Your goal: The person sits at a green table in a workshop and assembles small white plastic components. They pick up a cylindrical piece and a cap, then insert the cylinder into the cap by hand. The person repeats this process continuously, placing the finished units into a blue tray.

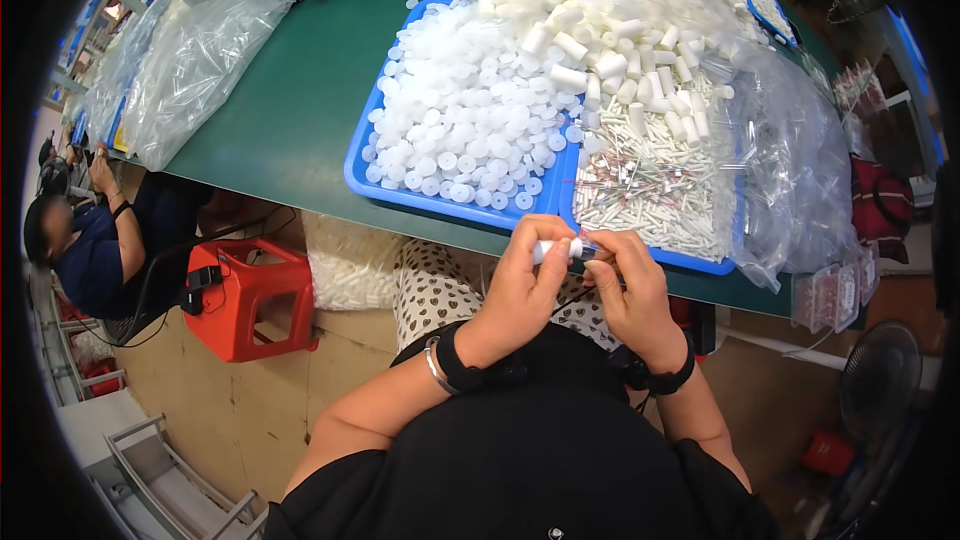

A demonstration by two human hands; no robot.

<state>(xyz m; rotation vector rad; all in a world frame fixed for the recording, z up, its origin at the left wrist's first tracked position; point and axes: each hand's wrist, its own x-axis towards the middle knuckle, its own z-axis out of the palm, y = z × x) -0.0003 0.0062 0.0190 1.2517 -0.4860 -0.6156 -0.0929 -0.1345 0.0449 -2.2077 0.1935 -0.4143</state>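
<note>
Glossy blue plastic tray [360,172]; matt green tabletop [300,70]

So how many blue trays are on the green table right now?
3 visible. One blue tray heaped with white caps; a second to its right holding thin tubes under clear bags; a third at the far right edge, mostly covered. More may be hidden.
</note>
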